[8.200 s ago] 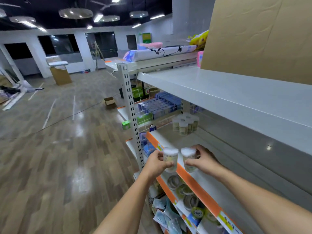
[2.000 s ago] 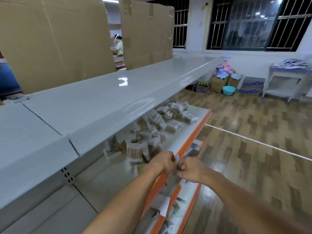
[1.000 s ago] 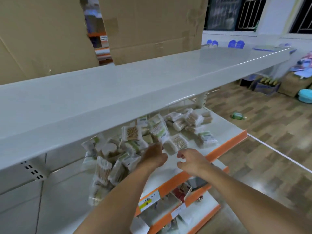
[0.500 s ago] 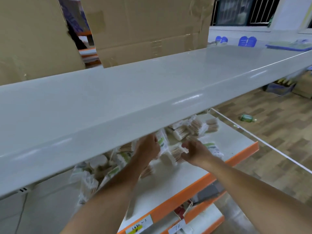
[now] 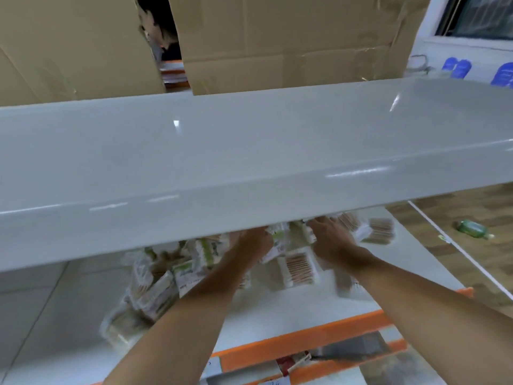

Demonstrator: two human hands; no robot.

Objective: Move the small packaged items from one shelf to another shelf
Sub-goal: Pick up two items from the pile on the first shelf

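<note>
Both arms reaching in under the grey upper shelf (image 5: 249, 151), onto the white lower shelf (image 5: 291, 309) with its orange front edge. Left hand (image 5: 254, 241) among the small packets (image 5: 298, 266) of cotton swabs, fingers hidden by the shelf lip, grip impossible to tell. Right hand (image 5: 330, 237) just beside, fingertips buried in blurred packets, grasp equally unclear. More packets heaped left. Cardboard sheets (image 5: 291, 37) standing behind.

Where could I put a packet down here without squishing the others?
The grey top shelf is bare along its length. The white lower shelf is free by its orange edge. The clear cotton-swab packets crowd farther back, around both hands.
</note>
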